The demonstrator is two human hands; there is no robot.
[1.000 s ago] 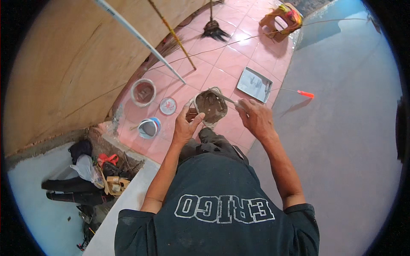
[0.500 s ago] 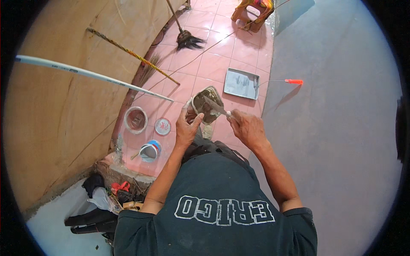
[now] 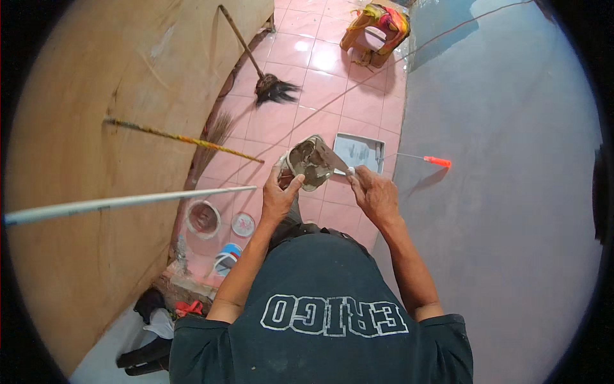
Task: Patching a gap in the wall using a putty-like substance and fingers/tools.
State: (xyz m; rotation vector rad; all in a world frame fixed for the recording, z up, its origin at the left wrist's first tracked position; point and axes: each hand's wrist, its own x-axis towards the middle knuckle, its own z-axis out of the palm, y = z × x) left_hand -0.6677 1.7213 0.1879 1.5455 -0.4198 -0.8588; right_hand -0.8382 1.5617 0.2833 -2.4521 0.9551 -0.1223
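Note:
A small tub of wet grey-brown paste rests in my left hand, with the thumb over its near rim and the fingers round its left side. My right hand is closed on the handle of a putty knife. Its smeared blade lies at the tub's right rim, pointing up and left. The paste looks lumpy and coats the tub's inner walls. Whether the blade touches the rim, I cannot tell.
Beyond the tub, a paint tray sits on pink tiles, near an orange-handled roller by the grey wall. At left are a white pole, a striped stick, a bucket, a lid and a paint can. A broom and stool stand farther off.
The putty knife's blade has moved from within the tub to its right rim. My right hand has shifted slightly right. The whole view has shifted, so floor items appear lower.

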